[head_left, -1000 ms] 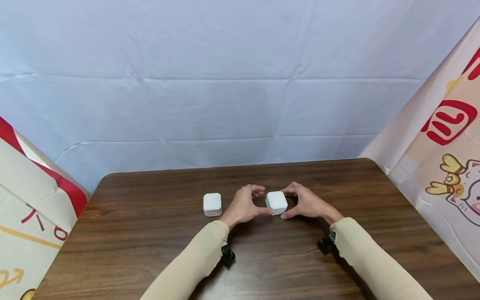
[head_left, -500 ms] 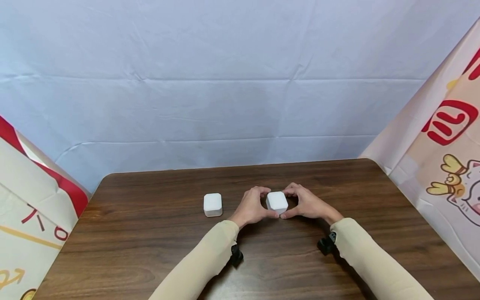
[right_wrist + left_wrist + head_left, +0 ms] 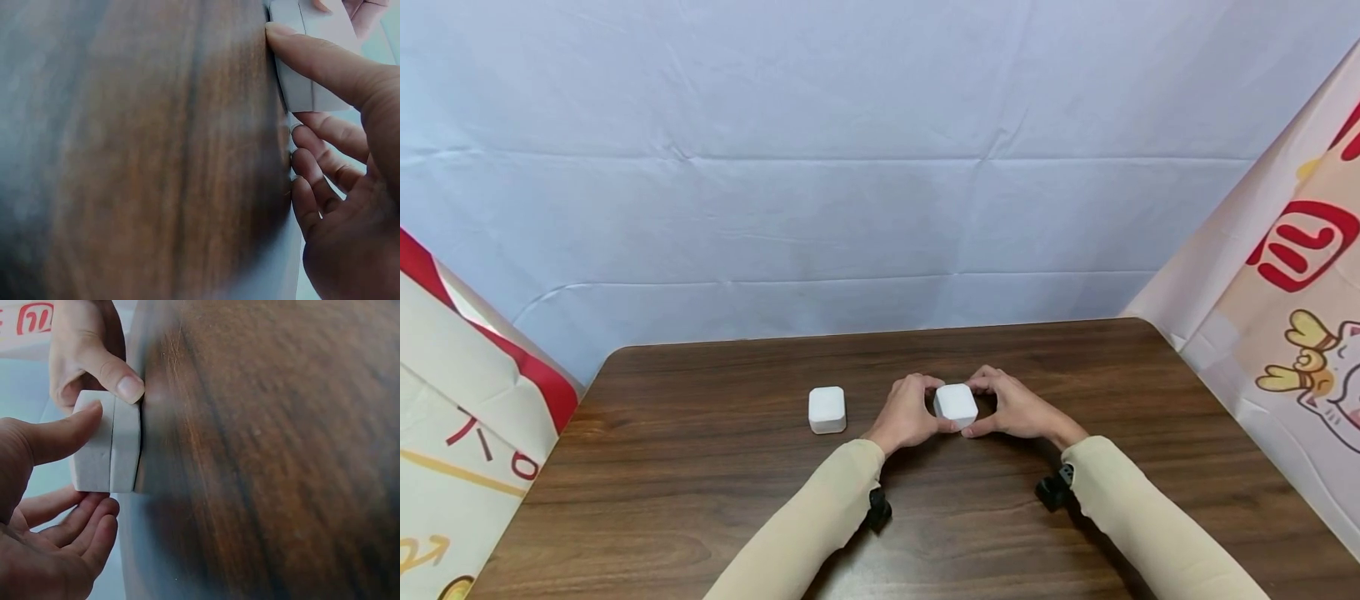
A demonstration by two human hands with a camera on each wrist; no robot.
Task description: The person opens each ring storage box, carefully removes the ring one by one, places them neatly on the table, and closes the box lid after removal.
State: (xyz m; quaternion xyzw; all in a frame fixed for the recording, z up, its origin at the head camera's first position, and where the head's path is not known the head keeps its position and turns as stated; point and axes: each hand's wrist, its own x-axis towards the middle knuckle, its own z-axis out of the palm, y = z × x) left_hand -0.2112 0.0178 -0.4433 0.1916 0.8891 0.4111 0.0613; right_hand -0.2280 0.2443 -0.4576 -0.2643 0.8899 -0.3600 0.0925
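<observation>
Between the two hands a small white box with cut corners sits on the wooden table. A seam runs round its side, dividing lid from base, as the left wrist view of the box shows. My left hand grips it from the left, thumb on the front of the lid and fingers round the back. From the right my right hand pinches it, thumb low on the base near the tabletop. The right fingertips behind the box are partly hidden. Both thumbs lie close together at its front.
A second white box of the same shape stands to the left of the left hand. The brown table ends at a far edge before a pale cloth backdrop. Printed cloths hang at both sides.
My left hand has moved right, and its thumb and fingers have closed on the box. The right hand and both boxes have stayed nearly in place.
</observation>
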